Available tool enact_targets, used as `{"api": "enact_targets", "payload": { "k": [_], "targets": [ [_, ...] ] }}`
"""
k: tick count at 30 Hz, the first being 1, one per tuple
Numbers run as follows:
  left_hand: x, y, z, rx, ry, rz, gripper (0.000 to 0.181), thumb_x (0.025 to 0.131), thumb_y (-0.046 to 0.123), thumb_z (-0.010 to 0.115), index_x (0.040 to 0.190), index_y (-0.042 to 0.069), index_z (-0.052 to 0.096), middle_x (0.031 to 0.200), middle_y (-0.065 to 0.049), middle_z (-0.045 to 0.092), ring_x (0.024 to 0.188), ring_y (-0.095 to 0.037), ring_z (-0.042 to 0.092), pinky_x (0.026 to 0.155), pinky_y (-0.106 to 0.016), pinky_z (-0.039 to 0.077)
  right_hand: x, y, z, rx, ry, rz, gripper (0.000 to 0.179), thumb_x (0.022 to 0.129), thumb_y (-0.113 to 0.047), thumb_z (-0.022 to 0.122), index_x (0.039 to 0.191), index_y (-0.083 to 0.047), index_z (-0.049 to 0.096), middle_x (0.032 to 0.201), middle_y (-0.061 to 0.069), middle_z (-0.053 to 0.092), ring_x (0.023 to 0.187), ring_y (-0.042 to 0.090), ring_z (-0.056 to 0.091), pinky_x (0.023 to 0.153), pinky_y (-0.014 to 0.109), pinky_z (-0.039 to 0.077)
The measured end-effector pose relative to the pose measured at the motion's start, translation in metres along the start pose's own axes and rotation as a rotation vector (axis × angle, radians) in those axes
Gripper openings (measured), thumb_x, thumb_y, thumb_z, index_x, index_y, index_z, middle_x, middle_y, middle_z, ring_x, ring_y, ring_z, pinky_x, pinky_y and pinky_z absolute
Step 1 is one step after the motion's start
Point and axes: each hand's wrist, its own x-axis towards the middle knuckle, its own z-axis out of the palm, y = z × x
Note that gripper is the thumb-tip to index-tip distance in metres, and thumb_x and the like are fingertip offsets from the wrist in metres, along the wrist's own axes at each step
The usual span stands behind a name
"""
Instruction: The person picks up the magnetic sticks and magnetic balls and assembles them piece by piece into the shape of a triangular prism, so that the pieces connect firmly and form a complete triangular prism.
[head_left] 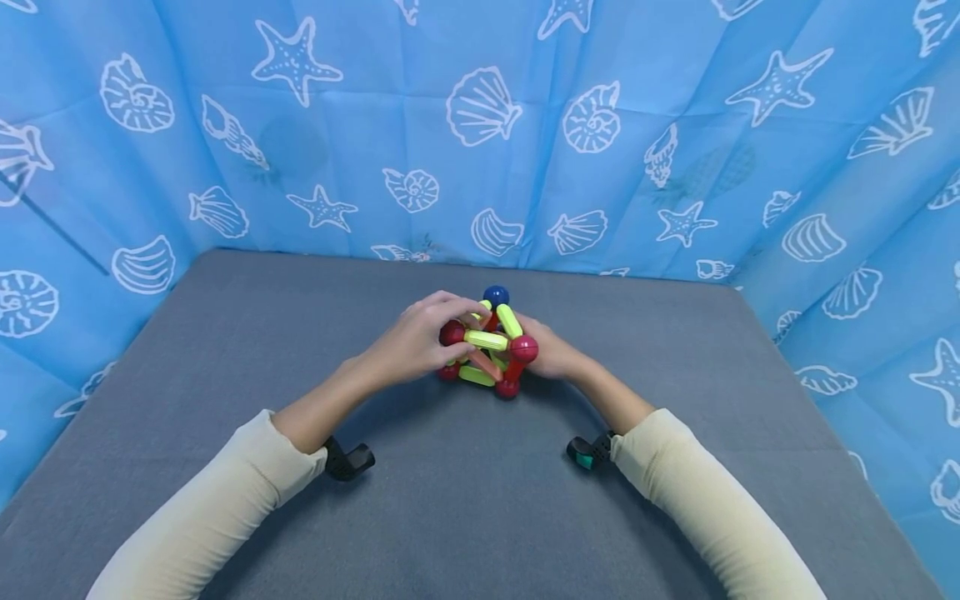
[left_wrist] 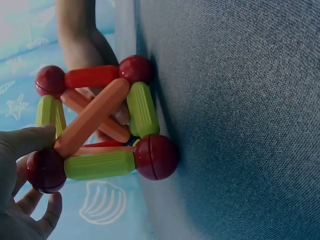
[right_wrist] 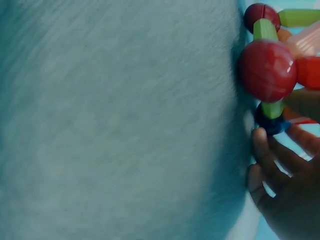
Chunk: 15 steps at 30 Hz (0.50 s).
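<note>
A box-shaped frame of magnetic building sticks and balls (head_left: 487, 340) stands on the grey table, with yellow-green and red sticks joining dark red balls. One blue ball (head_left: 496, 296) sits at its far top corner. With thumb and fingers, my left hand (head_left: 412, 333) grips the upper left corner around a red ball (left_wrist: 46, 171). My right hand (head_left: 552, 352) holds the right side from behind, its fingers partly hidden; in the right wrist view its fingertips lie beside a lower blue ball (right_wrist: 271, 120). An orange stick (left_wrist: 92, 117) slants across the near face, and another orange stick (left_wrist: 117, 131) crosses behind it.
The grey cloth-covered table (head_left: 480, 500) spreads around the frame. Behind it and at both sides hangs a blue curtain (head_left: 420, 100) with white shell and starfish prints. Black wrist cameras sit under the left cuff (head_left: 348, 460) and the right cuff (head_left: 590, 451).
</note>
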Motion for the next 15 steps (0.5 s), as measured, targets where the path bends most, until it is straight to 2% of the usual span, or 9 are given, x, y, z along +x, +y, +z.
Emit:
{"api": "enact_targets", "payload": {
  "k": [3,8,15],
  "targets": [
    [0.0006,-0.0002,-0.0007,0.0,0.0,0.002,0.045,0.084,0.01,0.08,0.126,0.009,0.065,0.116,-0.007,0.066,0.115,-0.024,0.055,0.088,-0.044,0.05,0.0019,-0.0052,-0.0003,-0.065,0.004,0.031,0.05,0.099,-0.014,0.059,0.145,-0.004,0.04,0.134,0.017,0.056,0.118,0.03,0.055,0.103,0.053,0.044],
    [0.0005,-0.0019,0.0001,-0.007,0.0,0.003,0.044,0.084,0.009,0.08,0.125,0.008,0.066,0.116,-0.008,0.066,0.115,-0.024,0.055,0.089,-0.044,0.051,0.0024,-0.0085,0.0005,-0.11,0.003,0.073,0.05,0.099,-0.017,0.059,0.144,-0.004,0.04,0.131,0.016,0.057,0.114,0.029,0.055,0.102,0.052,0.045],
    [-0.0016,-0.0049,-0.0027,-0.06,-0.006,0.024,0.046,0.084,0.011,0.08,0.127,0.006,0.064,0.121,-0.007,0.067,0.115,-0.024,0.057,0.094,-0.046,0.049,-0.0063,-0.0017,-0.0034,-0.084,0.009,0.091,0.049,0.1,-0.017,0.058,0.146,-0.004,0.043,0.131,0.016,0.059,0.114,0.03,0.056,0.101,0.052,0.046]
  ]
}}
